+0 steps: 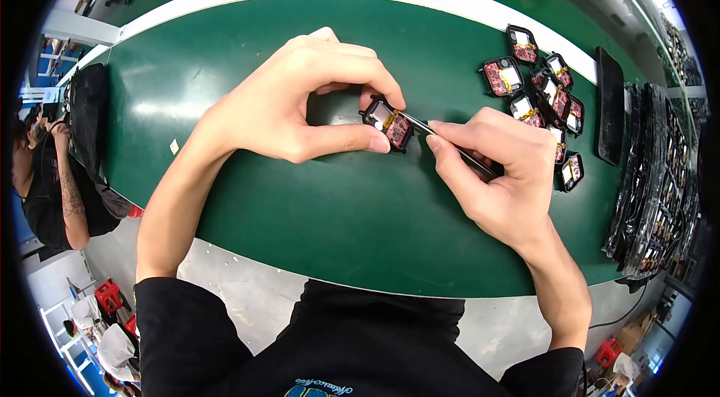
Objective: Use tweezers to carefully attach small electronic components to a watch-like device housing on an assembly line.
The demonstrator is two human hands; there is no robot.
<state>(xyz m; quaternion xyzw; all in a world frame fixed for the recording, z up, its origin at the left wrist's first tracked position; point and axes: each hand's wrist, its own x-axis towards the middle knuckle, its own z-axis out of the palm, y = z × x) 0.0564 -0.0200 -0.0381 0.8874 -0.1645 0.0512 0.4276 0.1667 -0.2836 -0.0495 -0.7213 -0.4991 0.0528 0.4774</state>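
Between the thumb and fingers of my left hand [300, 97] is a small black watch-like case [388, 124], its inside facing up. A red circuit board, a yellow strip and a pale part show within it. My right hand [502, 172] grips a thin metal tool that looks like tweezers [477, 163]. The tool's tip reaches the case's upper right edge, by the yellow strip; whether it touches a part inside is too small to tell. Several similar open cases [502, 77] with red boards lie in a loose cluster beyond my right hand.
Both hands are above a green tabletop [300, 224] with a white strip along its far side. At the right stand a black tray [609, 104] and a stack of plastic trays [652, 179] holding many parts. A person in black [64, 194] sits at the left, beside a black mesh bag [86, 119].
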